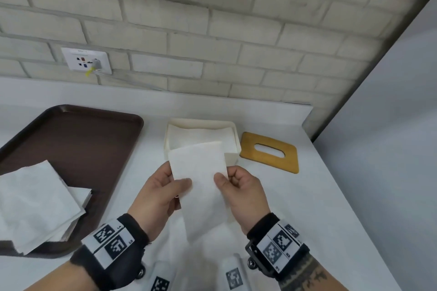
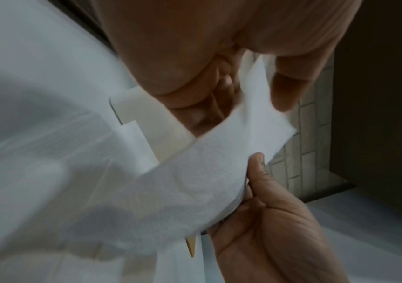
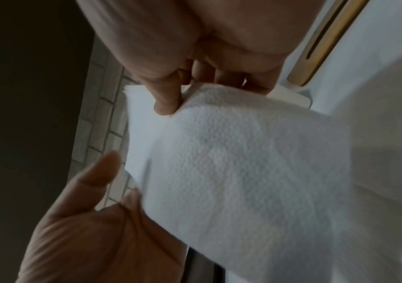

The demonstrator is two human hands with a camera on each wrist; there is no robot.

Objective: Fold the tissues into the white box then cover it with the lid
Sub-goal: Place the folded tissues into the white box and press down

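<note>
White box [image 1: 230,157]: open on top, standing toward the back edge of the table [image 1: 307,196]; folded white tissues lie inside it, their number not countable.
Lid [image 1: 269,151]: one, tan wood with an oval slot, flat on the table just beside the box's right side, not on the box.
Tray [image 1: 78,146]: one, dark brown, at the table's left edge; a loose pile of white tissues [image 1: 35,203] lies on its near part and hangs over its front rim; the count in the pile cannot be told.
Held tissue [image 1: 201,186]: one folded white sheet, held up in the air in front of the box, its top edge overlapping the box's front wall as seen from the head camera.
Left hand [image 1: 160,194]: its grip pinches the tissue's left edge, thumb on the front, fingers behind.
Right hand [image 1: 243,189]: its grip pinches the tissue's right edge, thumb on the front, fingers curled behind.
Wristbands: one on each wrist, black, each carrying square black-and-white code markers; the small print beside them is too small to read.
Wall socket [image 1: 86,59]: one white plate on the brick wall behind the tray, with a plug in it; its writing is unreadable.
</note>
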